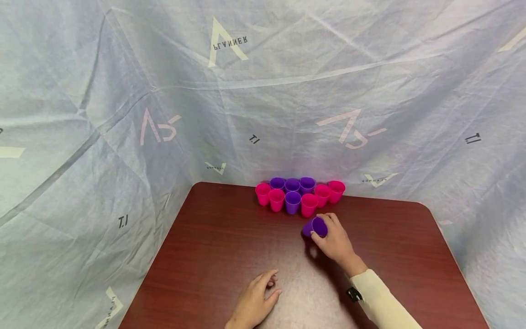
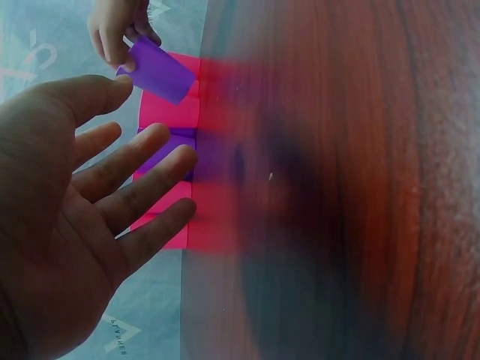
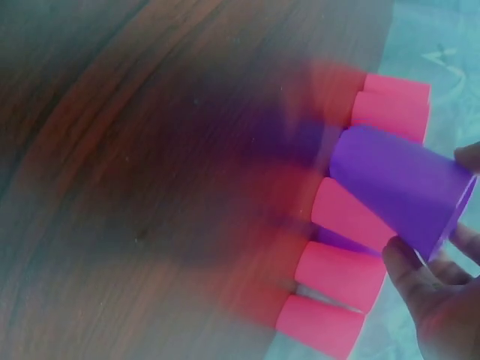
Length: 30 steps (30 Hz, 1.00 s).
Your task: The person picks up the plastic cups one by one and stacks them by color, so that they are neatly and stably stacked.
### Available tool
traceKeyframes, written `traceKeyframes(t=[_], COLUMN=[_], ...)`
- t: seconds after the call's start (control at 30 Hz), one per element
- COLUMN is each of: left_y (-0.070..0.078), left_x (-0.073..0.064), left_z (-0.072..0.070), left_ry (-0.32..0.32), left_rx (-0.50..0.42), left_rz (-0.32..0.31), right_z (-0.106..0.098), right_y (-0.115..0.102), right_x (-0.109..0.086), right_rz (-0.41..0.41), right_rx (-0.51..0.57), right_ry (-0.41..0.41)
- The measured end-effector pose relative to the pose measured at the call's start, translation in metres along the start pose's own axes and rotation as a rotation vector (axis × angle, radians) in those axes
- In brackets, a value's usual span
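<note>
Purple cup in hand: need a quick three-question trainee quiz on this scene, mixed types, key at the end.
1. Which hand holds the tilted purple cup?
2. True or false: the left hand holds nothing.
3. Count: how many pink cups show in the head view?

Key:
1. The right hand.
2. True.
3. Five.
</note>
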<state>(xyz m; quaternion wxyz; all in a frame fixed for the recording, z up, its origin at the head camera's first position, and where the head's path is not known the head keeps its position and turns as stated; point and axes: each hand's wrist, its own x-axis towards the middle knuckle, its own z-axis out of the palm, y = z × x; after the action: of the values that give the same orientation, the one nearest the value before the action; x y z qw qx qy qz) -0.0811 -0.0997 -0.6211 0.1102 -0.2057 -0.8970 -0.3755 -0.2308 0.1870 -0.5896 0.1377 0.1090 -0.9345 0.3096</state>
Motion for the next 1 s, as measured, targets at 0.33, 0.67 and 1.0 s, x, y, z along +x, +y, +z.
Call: traceKeyframes(t=[0.33, 0.67, 1.0], left_y=[-0.001, 0.000, 0.001], left_x=[0.003, 0.007, 0.013], left_z=[0.006, 0.011, 0.012], left_ry=[0.002, -0.027, -0.025], left_rx=[0.015, -0.002, 0.024], left_rz=[-0.001, -0.024, -0.053], right_z=[0.004, 0.013, 0.021], right_y=[-0.016, -0.023, -0.038], right_x=[-0.008, -0.016, -0.023], right_rz=[-0.054, -0.091, -0.087], right_rx=[-0.009, -0.032, -0.018], right_ry=[-0.036, -0.056, -0.113])
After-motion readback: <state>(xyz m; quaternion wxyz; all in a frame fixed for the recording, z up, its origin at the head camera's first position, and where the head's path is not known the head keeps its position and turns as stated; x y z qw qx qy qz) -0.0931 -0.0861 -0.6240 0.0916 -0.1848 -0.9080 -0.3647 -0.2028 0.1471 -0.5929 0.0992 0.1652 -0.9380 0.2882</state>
